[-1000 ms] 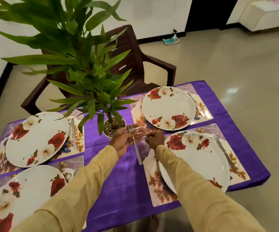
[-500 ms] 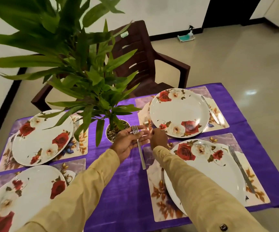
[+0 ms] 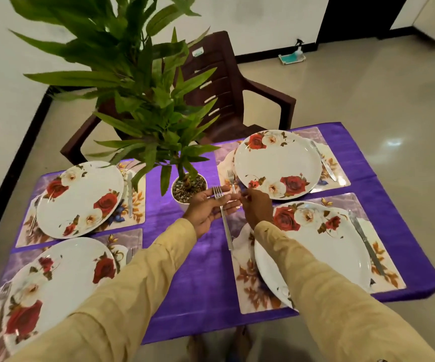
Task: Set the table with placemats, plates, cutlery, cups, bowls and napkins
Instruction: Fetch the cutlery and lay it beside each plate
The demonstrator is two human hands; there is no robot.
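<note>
My left hand is palm up beside the plant pot and holds a steel fork across its fingers, tines pointing away. My right hand hovers just right of it. Its curled fingers pinch the near end of a second fork, which lies on the placemat left of the far right plate. Floral plates also sit on placemats at near right, far left and near left. Knives lie beside the plates.
A potted plant with tall leaves stands at the table's middle, close to both hands. A purple cloth covers the table. A brown plastic chair is behind the far edge. A fork lies left of the far left plate.
My head has moved, shifting the view. The second fork has come into sight beside the far right plate. Both hands stay close together near the pot.
</note>
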